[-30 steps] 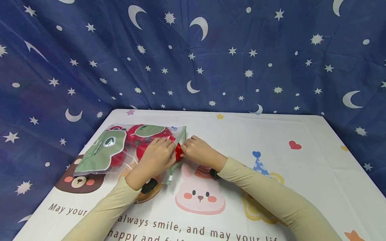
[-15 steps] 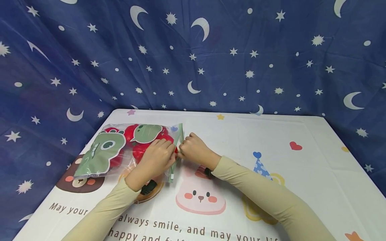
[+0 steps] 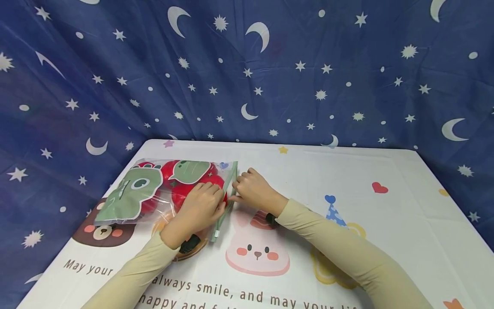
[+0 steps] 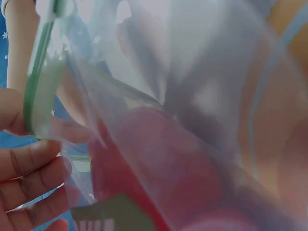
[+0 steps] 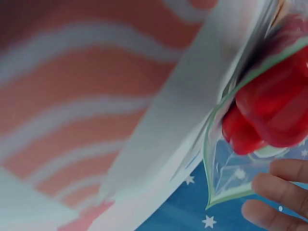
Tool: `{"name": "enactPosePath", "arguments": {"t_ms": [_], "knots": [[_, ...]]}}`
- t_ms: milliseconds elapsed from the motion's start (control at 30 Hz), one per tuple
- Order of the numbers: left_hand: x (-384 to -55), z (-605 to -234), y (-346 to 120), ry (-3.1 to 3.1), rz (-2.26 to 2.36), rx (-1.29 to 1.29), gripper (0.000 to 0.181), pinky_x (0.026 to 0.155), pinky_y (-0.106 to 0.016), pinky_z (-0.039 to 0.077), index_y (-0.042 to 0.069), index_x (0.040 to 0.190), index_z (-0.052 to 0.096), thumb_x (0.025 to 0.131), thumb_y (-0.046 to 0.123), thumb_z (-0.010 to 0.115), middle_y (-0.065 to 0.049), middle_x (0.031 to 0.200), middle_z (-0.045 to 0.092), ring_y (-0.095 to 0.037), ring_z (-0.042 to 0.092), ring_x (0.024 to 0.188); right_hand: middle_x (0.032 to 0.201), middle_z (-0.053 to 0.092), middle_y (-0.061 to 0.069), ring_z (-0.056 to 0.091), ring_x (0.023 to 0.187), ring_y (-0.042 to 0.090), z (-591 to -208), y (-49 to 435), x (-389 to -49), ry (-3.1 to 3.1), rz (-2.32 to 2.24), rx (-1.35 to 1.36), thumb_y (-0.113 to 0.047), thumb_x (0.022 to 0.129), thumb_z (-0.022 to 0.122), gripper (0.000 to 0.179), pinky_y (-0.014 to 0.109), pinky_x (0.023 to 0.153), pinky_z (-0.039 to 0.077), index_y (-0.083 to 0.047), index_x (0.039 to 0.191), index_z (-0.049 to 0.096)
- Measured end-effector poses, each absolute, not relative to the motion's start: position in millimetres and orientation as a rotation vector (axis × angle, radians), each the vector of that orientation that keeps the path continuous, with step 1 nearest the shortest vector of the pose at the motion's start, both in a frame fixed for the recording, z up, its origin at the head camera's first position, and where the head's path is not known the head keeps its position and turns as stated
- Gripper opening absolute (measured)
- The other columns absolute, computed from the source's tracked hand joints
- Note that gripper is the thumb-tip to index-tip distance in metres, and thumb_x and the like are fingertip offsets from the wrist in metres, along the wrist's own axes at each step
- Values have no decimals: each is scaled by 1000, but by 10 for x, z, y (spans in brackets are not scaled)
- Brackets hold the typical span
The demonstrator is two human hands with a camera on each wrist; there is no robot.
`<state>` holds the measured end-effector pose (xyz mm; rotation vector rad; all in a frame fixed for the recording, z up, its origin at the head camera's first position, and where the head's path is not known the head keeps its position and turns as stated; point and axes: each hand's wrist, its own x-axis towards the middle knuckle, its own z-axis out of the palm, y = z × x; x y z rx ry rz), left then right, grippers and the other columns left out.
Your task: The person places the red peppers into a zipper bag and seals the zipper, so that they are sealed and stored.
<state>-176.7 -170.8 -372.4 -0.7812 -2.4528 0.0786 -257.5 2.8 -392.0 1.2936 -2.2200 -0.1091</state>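
A clear zip bag (image 3: pixel 129 195) with green dinosaur prints lies on the left half of the table, mouth toward the right. Red bell peppers (image 5: pixel 276 103) fill it; one shows through the parted mouth in the right wrist view. My left hand (image 3: pixel 202 201) lies over the near side and pinches the green-edged rim, as the left wrist view shows. At the opposite side of the mouth my right hand (image 3: pixel 252 189) holds the rim with curled fingers; its thumb contact is partly hidden. The white zip slider (image 3: pixel 217 234) sits at the rim's near end.
A white cloth (image 3: pixel 328 171) printed with cartoon animals and lettering covers the table. Behind and to the left hangs a dark blue curtain (image 3: pixel 289 103) with moons and stars. Black wrist straps (image 3: pixel 190 244) show under the cuffs.
My right hand first tugged the mouth wider with a red pepper showing, then shifted left and now slightly back right. The bag's rim moved along with it; my left hand stayed nearly in place.
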Motion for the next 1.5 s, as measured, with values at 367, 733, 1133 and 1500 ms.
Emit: {"name": "enactPosePath", "arguments": {"t_ms": [367, 733, 1133, 1500], "knots": [[-1716, -3742, -1701, -2505, 139, -787, 18, 75, -35, 47, 9, 72, 59, 72, 24, 70, -3, 72, 62, -21, 58, 77, 82, 64, 1, 64, 76, 18, -3878, -34, -2706, -2054, -58, 1336, -30, 80, 69, 21, 33, 71, 48, -15, 92, 60], [-1536, -3810, -1677, -2613, 235, -809, 29, 77, -37, 47, 10, 79, 64, 70, 35, 75, -4, 82, 66, -22, 60, 82, 88, 67, 2, 65, 78, 20, -3965, -63, -2722, -2066, -187, 1361, -13, 84, 61, 13, 35, 72, 49, -19, 96, 66], [-1418, -3864, -1714, -2826, 302, -811, 50, 86, -42, 48, 10, 88, 66, 65, 53, 76, -5, 88, 68, -24, 61, 90, 86, 68, 1, 64, 81, 19, -4022, -92, -2699, -2125, -292, 1377, -14, 84, 62, 13, 37, 78, 51, -21, 92, 70], [-1379, -3824, -1800, -2890, 331, -921, 55, 89, -43, 47, 9, 97, 68, 61, 50, 79, -5, 94, 69, -24, 61, 97, 85, 70, 0, 66, 79, 18, -4016, -128, -2660, -2159, -406, 1428, -15, 84, 62, 16, 39, 79, 50, -23, 90, 73]]}}
